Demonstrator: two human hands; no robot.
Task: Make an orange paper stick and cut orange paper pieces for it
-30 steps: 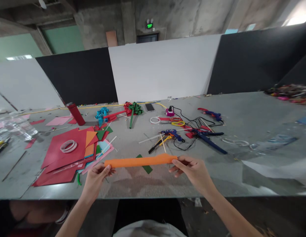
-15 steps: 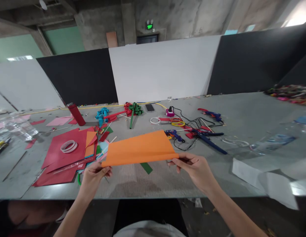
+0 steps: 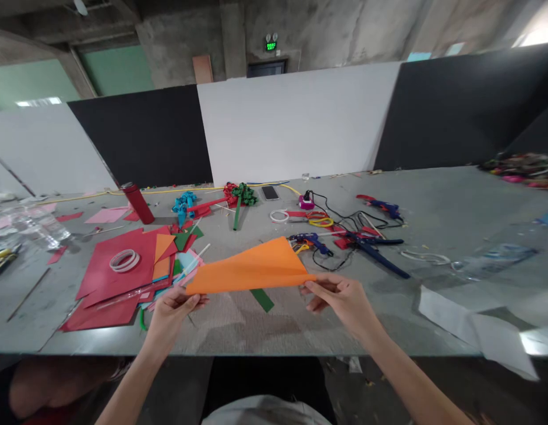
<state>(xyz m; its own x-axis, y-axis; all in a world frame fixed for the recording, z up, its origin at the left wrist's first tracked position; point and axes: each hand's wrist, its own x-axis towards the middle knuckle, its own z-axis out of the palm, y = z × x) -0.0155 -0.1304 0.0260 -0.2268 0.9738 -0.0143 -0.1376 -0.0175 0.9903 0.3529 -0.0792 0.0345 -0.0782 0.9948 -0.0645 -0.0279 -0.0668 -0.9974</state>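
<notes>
An orange paper sheet (image 3: 251, 268) is stretched between my two hands above the near part of the table, its near edge slightly rolled. My left hand (image 3: 176, 306) pinches the paper's near left corner. At the near right corner, my right hand (image 3: 333, 294) pinches the paper between thumb and fingers. Beneath the sheet, a green paper strip (image 3: 262, 300) lies on the table. To the left are red sheets (image 3: 112, 260) with a roll of tape (image 3: 124, 261) on top.
A red bottle (image 3: 138, 203), a green pompom (image 3: 244, 193) and a phone (image 3: 269, 193) stand or lie further back. Glue guns (image 3: 315, 242) with black cables are right of centre. A plastic bottle (image 3: 495, 260) lies at right. A person's leg (image 3: 56, 386) shows at lower left.
The orange paper's far edge has narrowed and curled, its far right corner shifting left. Both hands keep hold of it, and the view has shifted slightly.
</notes>
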